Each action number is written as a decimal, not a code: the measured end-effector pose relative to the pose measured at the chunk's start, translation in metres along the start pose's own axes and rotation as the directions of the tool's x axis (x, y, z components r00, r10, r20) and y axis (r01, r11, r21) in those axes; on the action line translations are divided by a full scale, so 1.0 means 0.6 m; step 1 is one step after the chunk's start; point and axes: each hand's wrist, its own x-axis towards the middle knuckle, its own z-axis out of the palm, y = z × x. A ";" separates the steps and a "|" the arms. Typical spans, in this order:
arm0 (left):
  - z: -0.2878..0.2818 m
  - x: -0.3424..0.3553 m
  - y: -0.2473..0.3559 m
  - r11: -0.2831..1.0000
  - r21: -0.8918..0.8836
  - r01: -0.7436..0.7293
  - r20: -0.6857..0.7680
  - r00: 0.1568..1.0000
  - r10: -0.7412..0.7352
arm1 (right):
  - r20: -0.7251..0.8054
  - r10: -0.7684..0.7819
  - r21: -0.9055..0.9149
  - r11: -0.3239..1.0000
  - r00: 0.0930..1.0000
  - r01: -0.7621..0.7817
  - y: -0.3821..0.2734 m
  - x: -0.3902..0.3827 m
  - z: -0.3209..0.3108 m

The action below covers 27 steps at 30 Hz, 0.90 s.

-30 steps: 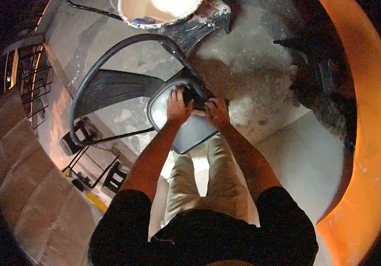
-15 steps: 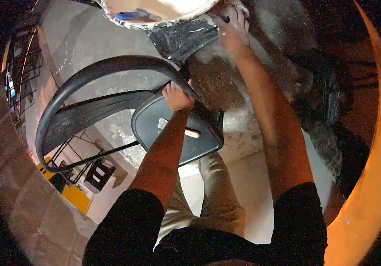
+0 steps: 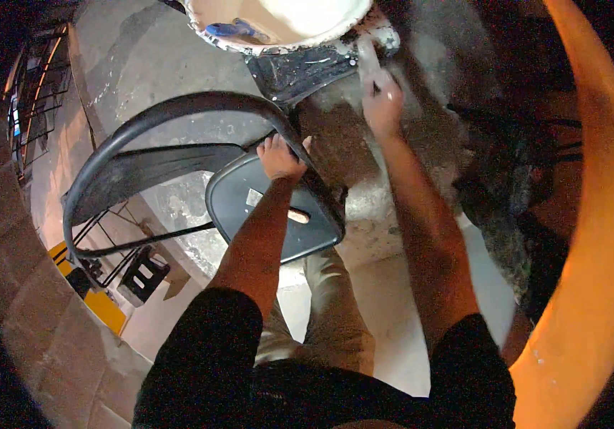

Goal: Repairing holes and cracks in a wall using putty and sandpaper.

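My left hand grips a black chair where its flat seat meets the curved tube frame. The chair is tilted, with a pale label and an oblong slot in its seat. My right hand is raised in front of a paint-spattered block beside the bucket. Its fingers are curled, and a pale, blurred strip stretches from them toward the block; I cannot tell what it is. At the top, the white-smeared bucket contains a cream-coloured liquid and a blue-handled tool.
The bucket stands over a dark, paint-spotted support. On the left are a wire rack, a black crate-like piece and a yellow object. An orange surface curves along the right.
My right hand has drawn back from the block beside the bucket, toward me. The left hand keeps hold of the chair. The whole view has shifted slightly.
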 end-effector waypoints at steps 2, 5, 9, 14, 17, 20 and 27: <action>-0.016 -0.009 -0.017 0.999 -0.029 -0.033 0.057 0.998 0.034 | -0.053 0.089 0.047 0.995 0.995 -0.086 -0.051 -0.071 -0.051; -0.075 0.009 -0.068 0.874 -0.462 0.151 0.087 0.988 -0.125 | -0.062 0.161 0.037 0.987 0.985 -0.159 -0.194 -0.129 -0.153; -0.245 -0.007 -0.037 0.774 -0.612 0.161 0.067 0.986 -0.153 | -0.163 0.380 0.371 0.879 0.911 -0.301 -0.312 -0.196 -0.284; -0.497 -0.069 0.063 0.167 -0.881 0.443 0.469 0.866 0.175 | -0.074 0.350 0.295 0.902 0.934 -0.315 -0.506 -0.220 -0.374; -0.713 -0.049 0.138 -0.020 -0.770 0.637 0.588 0.723 0.362 | -0.221 0.370 0.494 0.840 0.902 -0.224 -0.661 -0.247 -0.383; -0.882 -0.026 0.132 -0.034 -0.875 0.483 0.372 0.715 0.593 | -0.355 0.318 0.470 0.874 0.879 -0.126 -0.828 -0.310 -0.382; -1.067 -0.083 0.038 0.249 -0.963 0.101 0.266 0.486 0.832 | -0.190 0.340 0.553 0.812 0.921 -0.185 -1.025 -0.471 -0.333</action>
